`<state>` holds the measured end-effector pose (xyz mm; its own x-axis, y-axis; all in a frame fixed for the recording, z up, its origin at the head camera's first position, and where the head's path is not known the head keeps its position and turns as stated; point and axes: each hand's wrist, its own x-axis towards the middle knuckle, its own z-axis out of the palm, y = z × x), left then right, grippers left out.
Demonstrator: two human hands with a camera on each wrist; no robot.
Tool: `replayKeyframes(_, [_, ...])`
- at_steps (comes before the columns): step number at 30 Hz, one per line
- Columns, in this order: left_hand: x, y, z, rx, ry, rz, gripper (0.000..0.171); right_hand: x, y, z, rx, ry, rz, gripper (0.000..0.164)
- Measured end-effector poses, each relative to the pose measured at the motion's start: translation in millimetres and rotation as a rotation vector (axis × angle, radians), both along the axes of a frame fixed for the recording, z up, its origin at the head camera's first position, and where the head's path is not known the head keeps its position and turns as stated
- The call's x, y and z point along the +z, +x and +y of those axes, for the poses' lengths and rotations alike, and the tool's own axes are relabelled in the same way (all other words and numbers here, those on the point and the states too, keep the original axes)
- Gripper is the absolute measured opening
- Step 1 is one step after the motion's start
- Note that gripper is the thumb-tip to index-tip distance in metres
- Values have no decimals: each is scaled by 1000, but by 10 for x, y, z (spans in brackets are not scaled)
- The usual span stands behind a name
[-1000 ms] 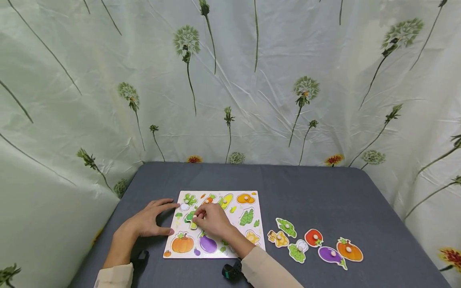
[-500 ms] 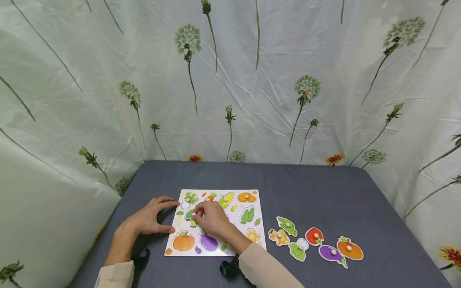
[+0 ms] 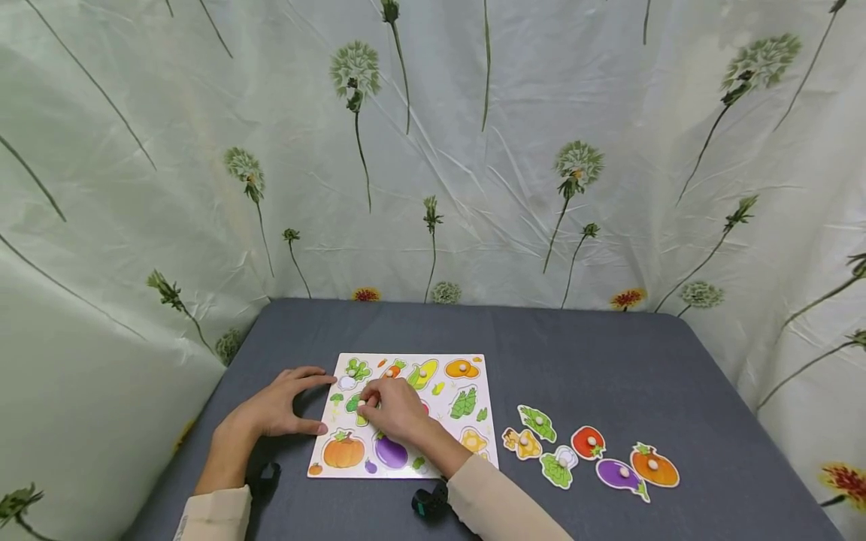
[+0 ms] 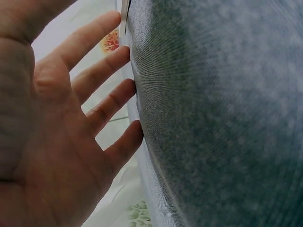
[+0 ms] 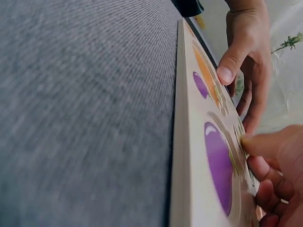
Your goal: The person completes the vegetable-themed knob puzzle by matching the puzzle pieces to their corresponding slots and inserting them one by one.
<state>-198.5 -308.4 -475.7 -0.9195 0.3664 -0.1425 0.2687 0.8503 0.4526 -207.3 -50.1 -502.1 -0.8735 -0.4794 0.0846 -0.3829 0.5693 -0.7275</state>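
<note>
In the head view a white vegetable puzzle board [image 3: 368, 358] lies on the dark grey table. My right hand [image 3: 395, 409] is over its left half, thumb and fingertips pinching the knob of a green broccoli piece [image 3: 352, 403], which overlaps its place on the board and is partly hidden by the fingers. My left hand [image 3: 274, 406] spreads beside the board's left edge, thumb and index finger reaching its rim. In the left wrist view the left hand's fingers [image 4: 109, 106] are stretched out, tips at the grey cloth. Radish, carrot, corn and orange pieces with knobs sit in the board.
Right of the board lie loose knobbed pieces: a leafy green one [image 3: 537, 422], a yellow one [image 3: 528, 446], a green-and-white one [image 3: 557, 471], a tomato [image 3: 587, 442], an eggplant [image 3: 616, 473] and a pumpkin [image 3: 654, 467]. Flowered cloth [image 3: 501, 225] hangs behind the table.
My right hand has shifted slightly left over the board with the broccoli piece still pinched. The left hand stays at the board's edge. The head view has tilted a little.
</note>
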Motion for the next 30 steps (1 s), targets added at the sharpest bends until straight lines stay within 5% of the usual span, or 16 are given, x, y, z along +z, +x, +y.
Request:
replayKeyframes(10, [5,-3,-15,-9,5,-12,88,5,-29,301,-6,-231,-108,18])
replayKeyframes(30, [5,10,-4,5,15,-56,91,57,-11,1056,-131,-166,-4,18])
